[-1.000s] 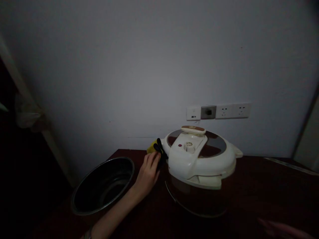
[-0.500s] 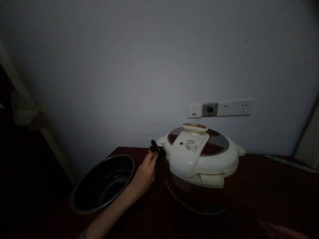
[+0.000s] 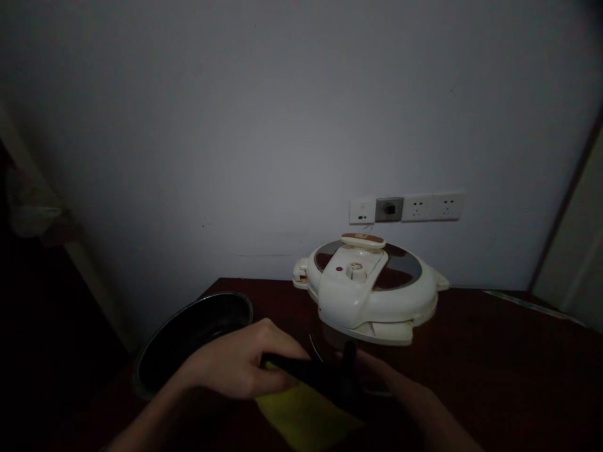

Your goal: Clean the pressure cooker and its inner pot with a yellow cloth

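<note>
My left hand (image 3: pixel 238 365) is closed round a black cord or plug (image 3: pixel 311 373) that has a yellow tag or cloth (image 3: pixel 304 417) hanging under it, held low in front of me. My right hand (image 3: pixel 391 383) reaches in from the right and touches the same black piece; its fingers are dark and hard to read. Behind both hands stands a white pressure cooker (image 3: pixel 370 292) with a brown-topped lid, shut. A black inner pot (image 3: pixel 193 336) sits left of it, just beyond my left hand.
Everything rests on a dark red-brown table (image 3: pixel 494 364) against a pale wall. A row of wall sockets (image 3: pixel 407 208) is above the cooker. A door frame edge (image 3: pixel 565 213) stands at right. The left side is dark, with a pale bag (image 3: pixel 28 210) hanging.
My left hand has pulled the black and yellow piece away from the cooker's left side toward me. My right hand has come up from the lower right to meet it.
</note>
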`<move>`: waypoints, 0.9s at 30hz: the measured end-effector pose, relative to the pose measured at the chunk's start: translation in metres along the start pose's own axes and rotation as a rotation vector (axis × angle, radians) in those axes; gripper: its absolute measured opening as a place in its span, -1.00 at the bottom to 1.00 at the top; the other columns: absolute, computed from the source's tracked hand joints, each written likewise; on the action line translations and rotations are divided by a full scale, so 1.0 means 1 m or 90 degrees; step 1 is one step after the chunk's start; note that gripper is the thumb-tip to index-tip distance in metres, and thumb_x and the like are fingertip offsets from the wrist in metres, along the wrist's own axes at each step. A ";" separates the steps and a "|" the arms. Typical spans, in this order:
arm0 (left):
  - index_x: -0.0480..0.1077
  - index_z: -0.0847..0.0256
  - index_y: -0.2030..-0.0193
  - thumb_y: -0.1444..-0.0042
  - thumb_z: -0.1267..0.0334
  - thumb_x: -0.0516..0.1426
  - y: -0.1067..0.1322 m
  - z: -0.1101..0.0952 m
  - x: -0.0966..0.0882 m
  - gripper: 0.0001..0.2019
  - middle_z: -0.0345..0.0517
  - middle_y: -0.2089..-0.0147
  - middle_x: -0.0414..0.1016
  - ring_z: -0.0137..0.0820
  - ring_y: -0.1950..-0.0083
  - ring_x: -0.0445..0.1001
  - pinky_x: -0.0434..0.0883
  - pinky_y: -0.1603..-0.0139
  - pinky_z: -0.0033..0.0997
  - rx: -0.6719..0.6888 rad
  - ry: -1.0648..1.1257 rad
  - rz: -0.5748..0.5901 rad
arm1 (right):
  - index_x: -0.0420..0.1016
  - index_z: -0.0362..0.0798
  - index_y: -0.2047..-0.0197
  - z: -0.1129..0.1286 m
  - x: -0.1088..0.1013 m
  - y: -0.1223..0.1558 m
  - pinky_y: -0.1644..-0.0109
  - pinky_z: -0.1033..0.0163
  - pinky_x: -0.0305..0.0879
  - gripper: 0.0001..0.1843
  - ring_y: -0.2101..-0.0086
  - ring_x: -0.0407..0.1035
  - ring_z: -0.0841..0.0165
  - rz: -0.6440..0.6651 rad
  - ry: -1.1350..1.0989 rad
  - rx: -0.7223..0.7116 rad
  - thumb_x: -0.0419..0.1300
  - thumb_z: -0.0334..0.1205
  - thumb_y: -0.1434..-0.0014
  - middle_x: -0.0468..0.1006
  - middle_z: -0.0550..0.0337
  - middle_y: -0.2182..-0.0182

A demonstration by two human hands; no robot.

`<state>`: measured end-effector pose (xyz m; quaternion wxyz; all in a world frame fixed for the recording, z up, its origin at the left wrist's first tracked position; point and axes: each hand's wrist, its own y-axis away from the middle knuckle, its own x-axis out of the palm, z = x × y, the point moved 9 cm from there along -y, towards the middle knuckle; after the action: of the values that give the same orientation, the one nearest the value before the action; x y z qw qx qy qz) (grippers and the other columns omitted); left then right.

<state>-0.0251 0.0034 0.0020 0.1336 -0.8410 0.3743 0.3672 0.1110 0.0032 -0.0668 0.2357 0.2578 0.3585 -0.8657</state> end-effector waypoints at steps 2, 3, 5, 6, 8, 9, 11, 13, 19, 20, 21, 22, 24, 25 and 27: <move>0.53 0.14 0.08 -0.07 0.42 0.03 -0.003 -0.005 0.007 -0.66 -0.11 0.19 0.58 -0.37 0.20 0.51 0.39 0.18 -0.48 0.041 -0.015 -0.012 | 0.12 -0.03 -0.31 0.004 0.015 -0.015 0.07 0.24 0.42 -0.12 0.06 0.45 0.21 0.055 -0.076 0.029 0.33 -0.23 0.07 0.48 -0.04 -0.04; 0.51 0.13 0.04 -0.07 0.45 0.02 -0.003 -0.006 0.009 -0.63 -0.09 0.15 0.58 -0.36 0.16 0.52 0.40 0.14 -0.46 0.061 -0.025 -0.018 | 0.19 -0.03 -0.27 0.004 0.018 -0.019 0.12 0.28 0.44 -0.20 0.12 0.48 0.23 0.063 -0.087 0.057 0.30 -0.31 0.05 0.52 0.01 0.01; 0.46 0.11 -0.05 -0.08 0.50 -0.02 -0.002 -0.007 0.011 -0.55 -0.07 0.03 0.55 -0.33 0.03 0.50 0.38 0.03 -0.42 0.100 -0.042 -0.038 | 0.39 -0.01 -0.13 0.007 0.013 -0.022 0.23 0.36 0.45 -0.39 0.23 0.51 0.30 0.048 -0.062 0.090 0.20 -0.47 0.04 0.59 0.11 0.14; 0.43 0.09 -0.08 -0.09 0.51 -0.04 -0.001 -0.005 0.010 -0.52 -0.08 -0.05 0.51 -0.32 -0.04 0.47 0.37 -0.02 -0.38 0.113 -0.045 -0.050 | 0.46 -0.01 -0.06 0.011 0.007 -0.022 0.25 0.38 0.44 -0.44 0.26 0.51 0.32 0.035 -0.039 0.083 0.17 -0.52 0.05 0.60 0.13 0.19; 0.41 0.02 -0.10 -0.11 0.50 -0.05 0.000 0.003 0.010 -0.51 -0.12 -0.17 0.41 -0.30 -0.13 0.41 0.32 -0.11 -0.31 0.110 -0.020 -0.060 | 0.49 0.01 0.00 0.020 -0.004 -0.020 0.22 0.39 0.43 -0.47 0.28 0.50 0.36 0.025 0.012 0.028 0.14 -0.55 0.05 0.59 0.13 0.22; 0.39 0.01 -0.12 -0.12 0.47 -0.01 0.000 0.009 0.012 -0.53 -0.12 -0.19 0.38 -0.27 -0.15 0.40 0.31 -0.13 -0.27 0.095 0.017 -0.051 | 0.48 0.02 -0.02 0.024 -0.008 -0.017 0.21 0.40 0.42 -0.47 0.28 0.50 0.38 0.026 0.041 -0.011 0.12 -0.55 0.02 0.58 0.12 0.22; 0.30 0.03 -0.20 -0.06 0.34 0.14 -0.002 0.021 0.020 -0.48 -0.05 -0.22 0.35 -0.21 -0.17 0.38 0.31 -0.13 -0.22 0.063 0.134 -0.009 | 0.42 0.03 -0.08 0.031 -0.012 -0.010 0.22 0.46 0.40 -0.47 0.29 0.49 0.44 0.022 0.115 -0.096 0.08 -0.53 -0.05 0.56 0.11 0.21; 0.19 0.09 -0.27 0.03 0.19 0.24 -0.006 0.029 0.029 -0.32 0.04 -0.24 0.32 -0.16 -0.19 0.35 0.32 -0.12 -0.17 0.036 0.262 0.017 | 0.37 0.06 -0.12 0.040 -0.011 -0.002 0.27 0.49 0.39 -0.51 0.29 0.49 0.46 0.000 0.229 -0.188 0.08 -0.45 -0.13 0.54 0.09 0.18; 0.37 0.11 -0.12 0.17 0.14 0.33 -0.028 0.039 0.059 -0.36 -0.07 -0.07 0.48 -0.22 -0.03 0.44 0.37 -0.01 -0.29 -0.049 0.282 0.004 | 0.46 0.09 -0.02 0.066 -0.007 0.011 0.26 0.33 0.48 -0.69 0.22 0.52 0.29 -0.113 0.502 -0.314 0.01 -0.20 -0.26 0.59 0.06 0.17; 0.41 0.14 -0.08 0.17 0.14 0.32 -0.031 0.040 0.062 -0.41 -0.09 0.00 0.52 -0.25 0.03 0.47 0.38 0.05 -0.33 -0.059 0.292 -0.002 | 0.47 0.07 -0.01 0.067 -0.008 0.010 0.24 0.33 0.48 -0.69 0.22 0.52 0.30 -0.107 0.509 -0.313 0.00 -0.21 -0.27 0.60 0.07 0.17; 0.44 0.16 -0.03 0.15 0.14 0.31 -0.033 0.042 0.063 -0.47 -0.10 0.06 0.54 -0.28 0.09 0.48 0.39 0.10 -0.37 -0.074 0.303 -0.016 | 0.47 0.07 -0.01 0.067 -0.010 0.009 0.23 0.34 0.48 -0.68 0.22 0.53 0.32 -0.106 0.516 -0.313 -0.01 -0.23 -0.28 0.60 0.08 0.18; 0.47 0.19 0.01 0.13 0.15 0.30 -0.034 0.045 0.061 -0.52 -0.10 0.11 0.56 -0.30 0.13 0.49 0.39 0.14 -0.40 -0.090 0.304 -0.036 | 0.47 0.08 -0.01 0.067 -0.014 0.010 0.23 0.35 0.48 -0.68 0.23 0.53 0.33 -0.115 0.525 -0.321 -0.01 -0.25 -0.28 0.61 0.10 0.18; 0.49 0.23 0.08 0.11 0.15 0.28 -0.031 0.051 0.049 -0.60 -0.10 0.17 0.57 -0.33 0.18 0.49 0.37 0.19 -0.43 -0.115 0.280 -0.087 | 0.46 0.10 -0.04 0.062 -0.019 0.015 0.21 0.34 0.49 -0.67 0.19 0.52 0.32 -0.118 0.546 -0.342 0.03 -0.25 -0.26 0.60 0.12 0.14; 0.50 0.23 0.10 0.09 0.15 0.27 -0.027 0.054 0.039 -0.62 -0.09 0.18 0.57 -0.33 0.19 0.49 0.37 0.21 -0.44 -0.127 0.256 -0.125 | 0.44 0.12 -0.07 0.058 -0.021 0.019 0.19 0.34 0.49 -0.66 0.17 0.51 0.31 -0.121 0.547 -0.347 0.06 -0.24 -0.24 0.59 0.13 0.11; 0.49 0.23 0.13 0.03 0.15 0.22 -0.016 0.060 0.009 -0.68 -0.08 0.20 0.57 -0.32 0.22 0.49 0.37 0.24 -0.43 -0.140 0.179 -0.229 | 0.40 0.19 -0.11 0.045 -0.029 0.031 0.17 0.34 0.49 -0.61 0.16 0.51 0.31 -0.143 0.516 -0.320 0.10 -0.22 -0.20 0.57 0.18 0.08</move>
<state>-0.0403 0.0391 -0.0466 0.0510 -0.9463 0.1913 0.2555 0.1389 -0.0434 -0.0373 0.0373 0.4687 0.6450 -0.6024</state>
